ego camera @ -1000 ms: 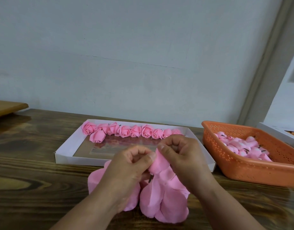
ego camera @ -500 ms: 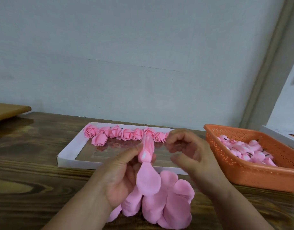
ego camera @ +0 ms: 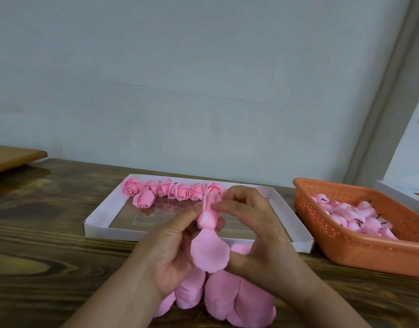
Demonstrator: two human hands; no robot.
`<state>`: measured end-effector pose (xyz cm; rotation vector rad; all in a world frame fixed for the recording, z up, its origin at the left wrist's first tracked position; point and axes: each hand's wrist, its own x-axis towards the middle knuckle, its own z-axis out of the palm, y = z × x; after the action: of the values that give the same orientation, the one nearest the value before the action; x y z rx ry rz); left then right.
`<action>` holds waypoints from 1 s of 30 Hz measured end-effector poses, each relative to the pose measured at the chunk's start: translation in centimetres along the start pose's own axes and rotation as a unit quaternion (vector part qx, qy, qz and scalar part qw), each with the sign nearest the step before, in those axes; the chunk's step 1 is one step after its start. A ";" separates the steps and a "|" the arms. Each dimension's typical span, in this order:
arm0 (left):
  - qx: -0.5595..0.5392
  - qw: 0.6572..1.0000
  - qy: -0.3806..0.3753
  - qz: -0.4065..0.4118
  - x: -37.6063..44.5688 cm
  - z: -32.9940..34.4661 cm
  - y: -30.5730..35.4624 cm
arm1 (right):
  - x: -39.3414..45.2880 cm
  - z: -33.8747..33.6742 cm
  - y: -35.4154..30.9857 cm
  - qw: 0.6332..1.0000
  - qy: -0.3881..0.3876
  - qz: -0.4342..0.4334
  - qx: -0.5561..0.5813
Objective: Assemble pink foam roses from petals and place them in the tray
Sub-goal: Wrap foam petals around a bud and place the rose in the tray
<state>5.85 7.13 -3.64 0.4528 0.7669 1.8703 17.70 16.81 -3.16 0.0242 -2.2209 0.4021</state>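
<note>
A wooden table (ego camera: pixel 45 254) carries a white tray (ego camera: pixel 97 223) at centre and an orange basket (ego camera: pixel 360 247) of pink buds (ego camera: pixel 352 214) to its right. A row of finished roses (ego camera: pixel 180 191) lines the tray's far edge. Just in front of the tray, the left hand (ego camera: pixel 170 249) pinches an upright rolled bud (ego camera: pixel 207 215) with loose petals (ego camera: pixel 209 253) hanging below it. The right hand (ego camera: pixel 258 230) pinches the bud's top between thumb and forefinger, its other fingers curled.
</note>
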 end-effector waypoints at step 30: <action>0.090 0.994 0.009 0.069 0.2 -0.1 -0.3 | 0.1 0.1 -0.8 0.997 0.003 0.044 0.058</action>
<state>5.91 7.33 -3.94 0.6164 0.9423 1.9425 17.65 16.02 -2.92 -0.0137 -2.1955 0.5790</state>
